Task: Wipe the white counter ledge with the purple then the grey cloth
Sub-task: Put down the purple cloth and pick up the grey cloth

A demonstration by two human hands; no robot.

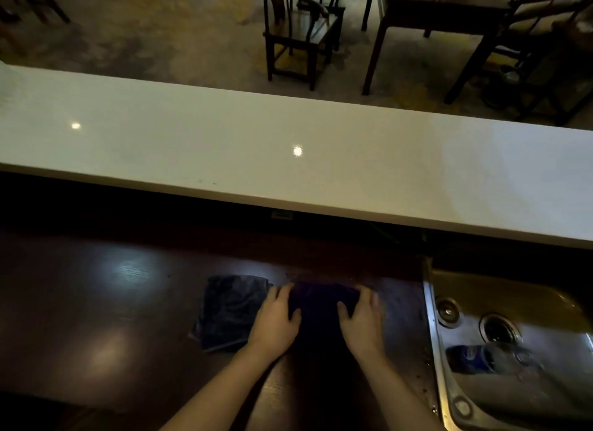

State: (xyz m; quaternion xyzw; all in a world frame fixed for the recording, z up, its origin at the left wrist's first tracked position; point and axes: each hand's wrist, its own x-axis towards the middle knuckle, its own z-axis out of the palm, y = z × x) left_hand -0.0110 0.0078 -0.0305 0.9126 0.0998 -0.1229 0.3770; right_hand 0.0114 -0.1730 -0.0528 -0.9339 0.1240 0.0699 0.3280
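Observation:
A long white counter ledge runs across the view, raised above a dark wooden worktop. A dark purple cloth lies flat on the worktop below the ledge. My left hand rests on its left edge and my right hand on its right edge, fingers spread and pressing down. A grey cloth lies flat just left of the purple one, partly under my left hand. Nothing lies on the ledge.
A steel sink sits at the right of the worktop with a plastic bottle lying in it. Beyond the ledge, dark wooden chairs and a table stand on the floor.

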